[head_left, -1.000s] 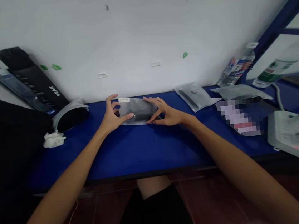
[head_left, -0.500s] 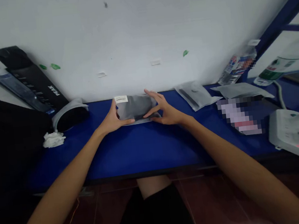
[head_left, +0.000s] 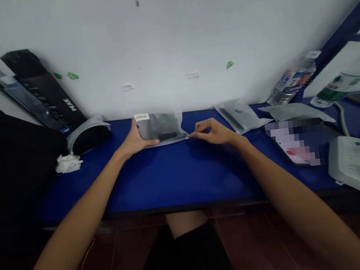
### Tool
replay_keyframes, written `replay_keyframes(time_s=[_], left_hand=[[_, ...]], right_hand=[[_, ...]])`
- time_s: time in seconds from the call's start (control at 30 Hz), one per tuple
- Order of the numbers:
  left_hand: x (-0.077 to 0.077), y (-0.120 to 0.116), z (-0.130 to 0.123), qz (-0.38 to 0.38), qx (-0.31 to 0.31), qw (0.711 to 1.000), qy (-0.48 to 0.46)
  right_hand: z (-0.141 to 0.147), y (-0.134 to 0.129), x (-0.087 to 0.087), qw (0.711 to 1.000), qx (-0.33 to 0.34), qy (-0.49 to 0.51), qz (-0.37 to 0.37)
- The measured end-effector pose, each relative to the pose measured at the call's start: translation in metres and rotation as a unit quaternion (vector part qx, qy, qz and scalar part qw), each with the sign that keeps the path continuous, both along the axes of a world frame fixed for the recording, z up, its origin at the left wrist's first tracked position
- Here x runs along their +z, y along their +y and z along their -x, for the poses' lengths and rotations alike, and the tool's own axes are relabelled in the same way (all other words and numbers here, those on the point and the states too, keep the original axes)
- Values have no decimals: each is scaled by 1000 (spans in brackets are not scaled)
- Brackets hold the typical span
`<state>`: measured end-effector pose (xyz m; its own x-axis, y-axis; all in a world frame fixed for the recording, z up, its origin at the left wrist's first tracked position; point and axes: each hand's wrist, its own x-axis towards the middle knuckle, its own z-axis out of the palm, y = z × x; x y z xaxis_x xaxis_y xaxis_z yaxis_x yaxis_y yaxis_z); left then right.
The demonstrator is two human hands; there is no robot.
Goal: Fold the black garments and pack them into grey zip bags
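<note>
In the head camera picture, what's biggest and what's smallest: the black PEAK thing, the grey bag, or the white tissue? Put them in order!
1. The black PEAK item
2. The grey pouch
3. The crumpled white tissue

That's how they look in this picture. Being nearer the camera could change how big each one looks.

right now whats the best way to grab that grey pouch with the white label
Probably best to take the grey plastic pouch by its thin lower right corner, coming from the right, where the right hand reaches it. That corner is flat and lies clear of the dark item showing through the middle. The left hand can keep the left edge, below the white label.
</note>
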<state>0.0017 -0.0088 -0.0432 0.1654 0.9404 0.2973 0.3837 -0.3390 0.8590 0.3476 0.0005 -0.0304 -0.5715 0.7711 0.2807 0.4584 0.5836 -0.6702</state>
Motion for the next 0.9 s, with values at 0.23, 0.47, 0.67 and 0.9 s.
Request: replay_keyframes(time_s=[0.23, 0.47, 0.67, 0.9], left_hand=[[-2, 1, 1, -1, -9, 1000, -3], [-3, 0, -1, 19, -7, 1000, -12], [-2, -1, -1, 12, -10, 1000, 5], [-5, 0, -2, 6, -6, 1000, 1]], right_hand=[[2, 0, -3, 999, 2, -5, -33], [-1, 3, -5, 999, 11, -41, -12], [4, 0, -4, 998, 12, -39, -37], [5, 0, -4, 999, -6, -39, 24]])
